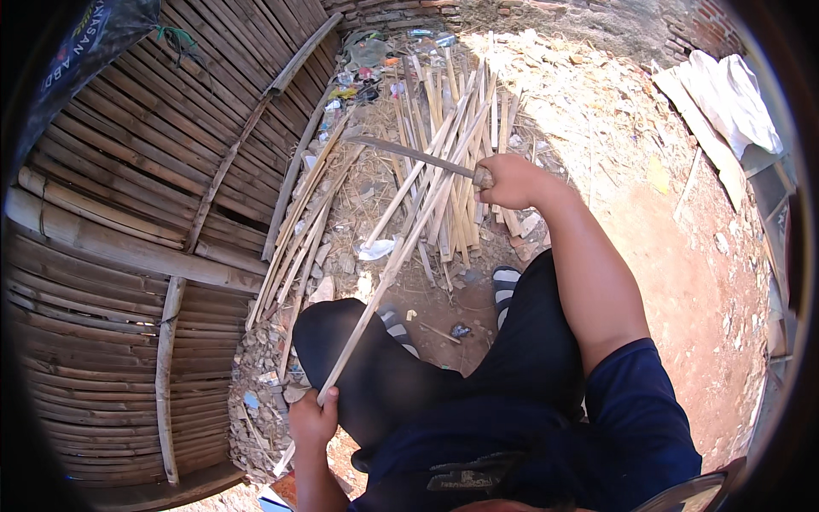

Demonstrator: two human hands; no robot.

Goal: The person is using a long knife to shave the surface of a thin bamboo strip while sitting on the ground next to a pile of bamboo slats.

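My left hand [313,420] grips the near end of a long pale bamboo strip [388,277] that slants up and away over my left knee toward the pile. My right hand [509,181] is closed around the wooden handle of a long dark blade [408,152], which points left across the far part of the strip. Beneath the blade lies a heap of split bamboo sticks [452,136] on the ground. My legs in dark trousers and striped sandals [505,286] are below.
A woven bamboo panel [128,256] fills the left side, with loose strips [294,247] leaning along its edge. Rubble and litter [264,375] lie at its foot. Reddish bare earth [708,299] spreads right, with white cloth [734,94] on a board at top right.
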